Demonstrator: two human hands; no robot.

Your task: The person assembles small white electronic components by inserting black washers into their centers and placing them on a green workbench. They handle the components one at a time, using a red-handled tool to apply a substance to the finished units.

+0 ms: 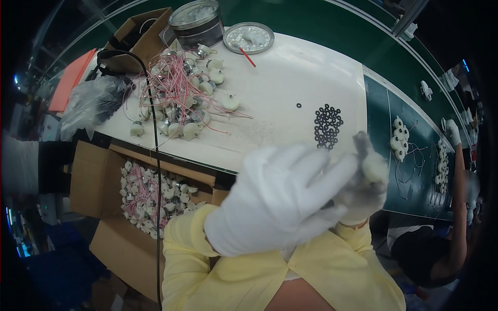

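My left hand (280, 199), in a white glove, reaches across in front of my body. Its fingers bend toward my right hand and come together around a small dark spot that I cannot make out. My right hand (363, 199) wears a grey-stained glove, smeared by motion and partly hidden behind the left. A pale rounded part (374, 168), like the white housings of the small motors, shows in its grip. Just beyond both hands, a cluster of small black rings (328, 127) lies on the white tabletop, with one single ring (299, 105) apart.
Small motors with pink wires (179, 96) are heaped at the left, near an open tin (197, 26) and a grease-filled lid (249, 38) with a red stick (247, 57). A cardboard box (85, 179) of motors stands below. A black cable (156, 207) hangs down. Another person's arm (459, 192) reaches in at right.
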